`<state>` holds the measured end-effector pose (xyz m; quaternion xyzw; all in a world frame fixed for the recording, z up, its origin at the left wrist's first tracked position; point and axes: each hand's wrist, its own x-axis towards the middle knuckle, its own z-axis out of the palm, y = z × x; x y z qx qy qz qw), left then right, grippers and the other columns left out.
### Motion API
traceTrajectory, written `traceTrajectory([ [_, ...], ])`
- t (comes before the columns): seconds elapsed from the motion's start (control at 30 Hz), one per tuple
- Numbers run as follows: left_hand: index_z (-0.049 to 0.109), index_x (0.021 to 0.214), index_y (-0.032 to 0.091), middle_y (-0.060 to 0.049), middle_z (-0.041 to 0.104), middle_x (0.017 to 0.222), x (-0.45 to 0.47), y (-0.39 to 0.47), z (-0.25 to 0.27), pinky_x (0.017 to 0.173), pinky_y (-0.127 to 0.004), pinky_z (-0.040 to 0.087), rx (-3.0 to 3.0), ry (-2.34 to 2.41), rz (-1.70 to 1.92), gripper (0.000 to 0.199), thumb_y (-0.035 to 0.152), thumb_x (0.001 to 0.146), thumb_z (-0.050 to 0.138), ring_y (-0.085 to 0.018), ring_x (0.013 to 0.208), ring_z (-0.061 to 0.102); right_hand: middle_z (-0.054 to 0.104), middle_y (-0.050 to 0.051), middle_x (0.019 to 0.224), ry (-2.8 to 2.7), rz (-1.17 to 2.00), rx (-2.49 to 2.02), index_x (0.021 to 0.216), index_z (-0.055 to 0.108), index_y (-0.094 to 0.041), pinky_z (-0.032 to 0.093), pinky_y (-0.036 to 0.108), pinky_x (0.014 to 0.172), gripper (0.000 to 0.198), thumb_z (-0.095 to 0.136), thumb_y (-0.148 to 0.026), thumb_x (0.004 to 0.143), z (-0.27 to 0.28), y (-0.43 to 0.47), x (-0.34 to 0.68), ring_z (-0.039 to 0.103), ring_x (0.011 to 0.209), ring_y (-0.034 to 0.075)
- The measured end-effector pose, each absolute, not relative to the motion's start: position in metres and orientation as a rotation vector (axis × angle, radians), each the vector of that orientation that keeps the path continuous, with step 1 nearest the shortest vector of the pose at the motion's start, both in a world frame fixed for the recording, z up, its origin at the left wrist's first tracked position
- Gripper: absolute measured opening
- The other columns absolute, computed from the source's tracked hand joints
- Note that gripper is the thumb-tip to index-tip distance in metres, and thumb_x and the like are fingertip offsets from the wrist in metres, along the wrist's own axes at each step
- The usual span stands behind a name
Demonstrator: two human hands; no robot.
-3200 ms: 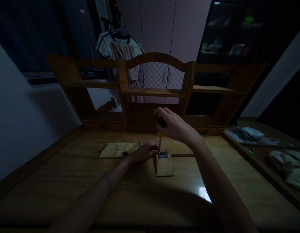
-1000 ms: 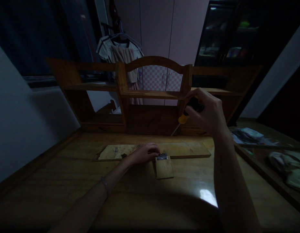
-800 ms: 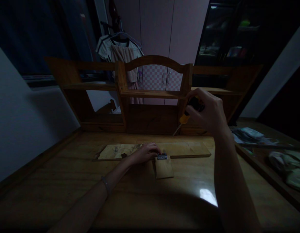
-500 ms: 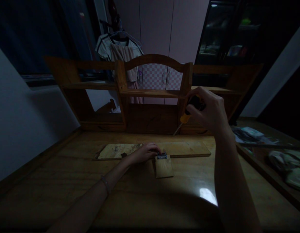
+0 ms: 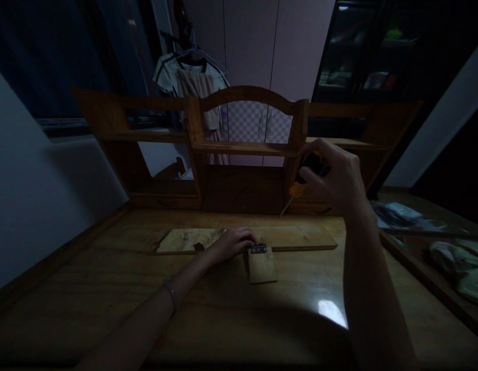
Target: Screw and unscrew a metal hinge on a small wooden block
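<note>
Dim light fills the room, and we look down on a glossy wooden worktop (image 5: 107, 288) with a wooden shelf unit (image 5: 242, 149) standing along its far edge. Behind that we see pale wardrobe doors (image 5: 262, 46) and some clothes on a hanger (image 5: 192, 77).

On the worktop a long wooden board (image 5: 300, 237) lies crosswise, and a small wooden block (image 5: 262, 265) sits against its near edge. A small metal hinge (image 5: 259, 249) spans the joint between the two.

Our left hand (image 5: 234, 243) rests palm down on the board, fingers curled loosely, with the fingertips just beside the hinge and perhaps touching it; the light is too poor for us to be sure. It grips nothing.

Our right hand (image 5: 333, 178) is raised well above the worktop, in front of the shelf unit and well apart from the hinge. It is closed around the dark handle of a screwdriver (image 5: 298, 189), whose orange collar and thin shaft slant down and to the left, the tip in the air.

Off to the right, some papers (image 5: 401, 214) and a bundle of cloth (image 5: 455, 257) lie at the worktop's edge.
</note>
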<state>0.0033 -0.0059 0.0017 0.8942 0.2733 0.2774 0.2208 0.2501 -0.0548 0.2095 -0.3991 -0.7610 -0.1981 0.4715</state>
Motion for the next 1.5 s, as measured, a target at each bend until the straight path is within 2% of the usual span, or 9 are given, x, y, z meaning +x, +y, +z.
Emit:
traceTrajectory([
  [0.3,0.066,0.09,0.019,-0.002,0.067,0.091,0.006,-0.009,-0.003,0.077,-0.026,0.043,2.486,0.876,0.869,0.011,0.026,0.089,0.059,-0.015,0.087,0.061,0.065,0.003,0.092,-1.856,-0.468,-0.988,0.1,0.059,-0.024,0.044,0.035,0.072,0.027,0.057,-0.019,0.074,0.209,-0.057,0.25,0.059,0.078,0.02],
  [0.53,0.064,0.086,0.018,-0.003,0.066,0.088,0.009,-0.012,-0.003,0.076,-0.027,0.044,2.477,0.968,0.913,0.017,0.036,0.087,0.061,-0.017,0.084,0.061,0.065,0.004,0.093,-1.855,-0.459,-1.021,0.106,0.058,-0.025,0.045,0.037,0.074,0.031,0.056,-0.02,0.076,0.209,-0.059,0.249,0.06,0.08,0.022],
  [0.7,0.059,0.092,0.02,-0.002,0.066,0.087,0.013,-0.016,-0.004,0.069,-0.027,0.043,2.414,1.094,0.93,0.026,0.045,0.091,0.053,-0.017,0.079,0.062,0.066,0.004,0.1,-1.852,-0.473,-1.035,0.11,0.057,-0.026,0.045,0.037,0.076,0.035,0.056,-0.021,0.076,0.209,-0.06,0.248,0.061,0.083,0.023],
  [0.97,0.061,0.085,0.017,-0.004,0.06,0.086,0.012,-0.014,-0.003,0.074,-0.027,0.042,2.574,0.976,0.956,0.023,0.039,0.091,0.054,-0.017,0.084,0.056,0.066,0.003,0.099,-1.848,-0.479,-1.028,0.111,0.056,-0.025,0.045,0.036,0.076,0.036,0.056,-0.021,0.075,0.209,-0.058,0.25,0.061,0.082,0.022],
  [1.1,0.062,0.085,0.017,-0.005,0.059,0.091,0.012,-0.013,-0.003,0.08,-0.029,0.043,2.572,0.943,1.015,0.02,0.037,0.089,0.058,-0.018,0.092,0.054,0.066,0.004,0.099,-1.848,-0.474,-1.018,0.11,0.056,-0.024,0.045,0.036,0.075,0.034,0.055,-0.02,0.076,0.209,-0.058,0.251,0.061,0.082,0.022],
  [1.37,0.062,0.085,0.018,-0.004,0.064,0.087,0.015,-0.014,-0.006,0.08,-0.029,0.047,2.23,1.028,1.119,0.025,0.042,0.089,0.055,-0.017,0.085,0.06,0.066,0.004,0.097,-1.846,-0.469,-1.026,0.109,0.056,-0.026,0.045,0.037,0.075,0.034,0.056,-0.02,0.076,0.21,-0.058,0.252,0.061,0.081,0.022],
  [1.5,0.061,0.091,0.018,-0.003,0.066,0.086,0.01,-0.006,0.0,0.067,-0.025,0.05,1.959,1.086,1.124,0.032,0.047,0.089,0.05,-0.016,0.079,0.062,0.067,0.004,0.097,-1.862,-0.445,-1.012,0.108,0.058,-0.026,0.045,0.038,0.075,0.033,0.056,-0.019,0.075,0.211,-0.058,0.253,0.061,0.081,0.023],
])
